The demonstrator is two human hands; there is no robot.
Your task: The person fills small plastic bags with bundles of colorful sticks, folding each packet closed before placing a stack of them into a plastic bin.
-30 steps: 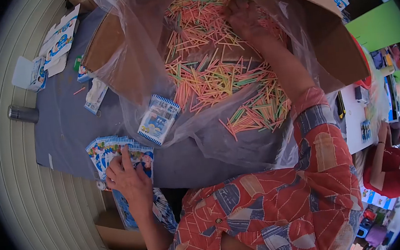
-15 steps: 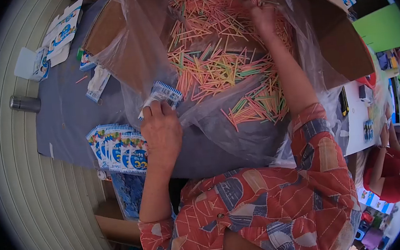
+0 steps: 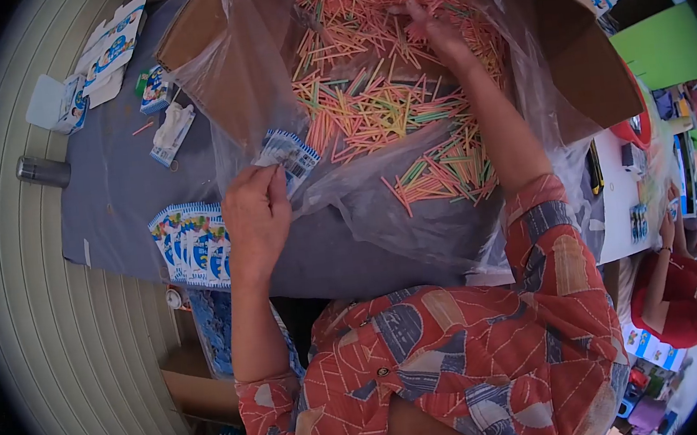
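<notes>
My left hand (image 3: 257, 205) pinches the near end of a small blue and white packet (image 3: 291, 158) at the edge of the plastic liner. Beside that hand, several blue and white packets (image 3: 192, 248) lie overlapping in a row on the dark cloth. My right hand (image 3: 431, 29) is over the far part of a heap of thin pink, yellow and green sticks (image 3: 373, 119), its fingers apart and touching the sticks. Whether any stick lies between those fingers is too small to tell.
Clear plastic (image 3: 373, 207) and cardboard flaps (image 3: 587, 77) surround the sticks. Flattened printed boxes (image 3: 110, 52), a small box (image 3: 156, 89), a crumpled packet (image 3: 173, 135) and a metal flask (image 3: 44, 172) are at the left. A person in red (image 3: 671, 295) is at the right.
My right hand has moved left over the sticks, and its fingers have spread. My left hand has shifted slightly left and toward me, still on the packet, which shows more of its surface.
</notes>
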